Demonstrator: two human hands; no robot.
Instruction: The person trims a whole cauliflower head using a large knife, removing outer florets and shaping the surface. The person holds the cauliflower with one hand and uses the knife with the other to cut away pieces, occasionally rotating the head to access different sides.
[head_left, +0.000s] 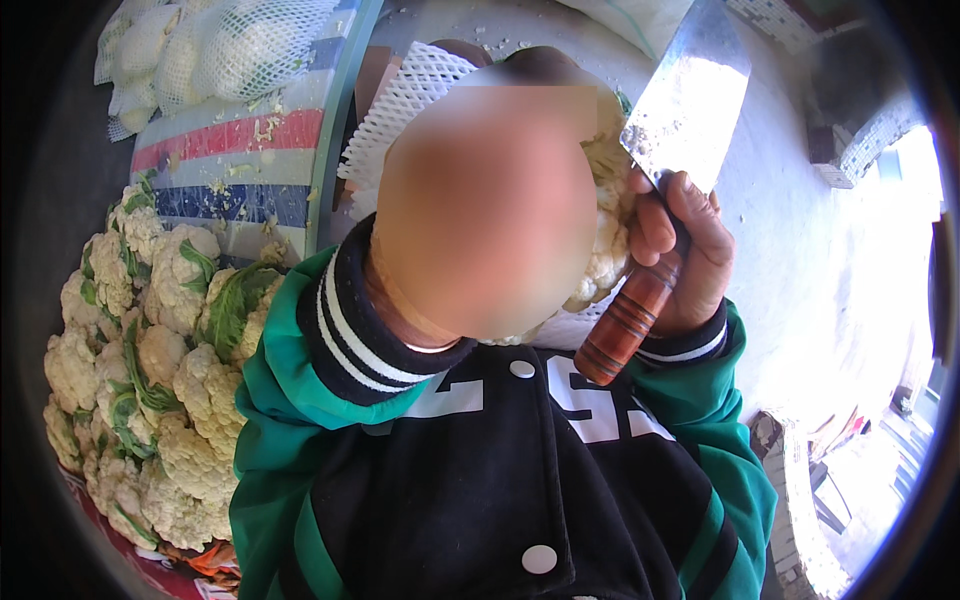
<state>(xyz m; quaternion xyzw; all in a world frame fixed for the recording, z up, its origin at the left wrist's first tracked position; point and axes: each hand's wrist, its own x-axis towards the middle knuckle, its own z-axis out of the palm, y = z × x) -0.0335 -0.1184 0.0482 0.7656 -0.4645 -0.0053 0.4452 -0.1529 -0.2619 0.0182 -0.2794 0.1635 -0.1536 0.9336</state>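
Observation:
My right hand (690, 247) is closed round a broad-bladed knife. Its blade (694, 97) points up and away, and its turned wooden handle (630, 322) hangs out below my fingers. A head of cauliflower (606, 232) shows beside that hand, its other side hidden behind the blur. My left hand (487, 210) is raised close to the camera and lies under a blurred patch, so its fingers and anything in them cannot be made out. White foam netting (409, 112) shows just beyond it, and more foam netting (574, 326) lies under the cauliflower.
Trimmed cauliflowers (180, 375) with some green leaves are heaped at the left. Netted cauliflowers (247, 49) rest on a striped sheet (292, 157) scattered with scraps. A grey-green edge (341, 112) borders it. Pale floor (772, 262) stretches to the right, and a whitish sack (607, 22) lies ahead.

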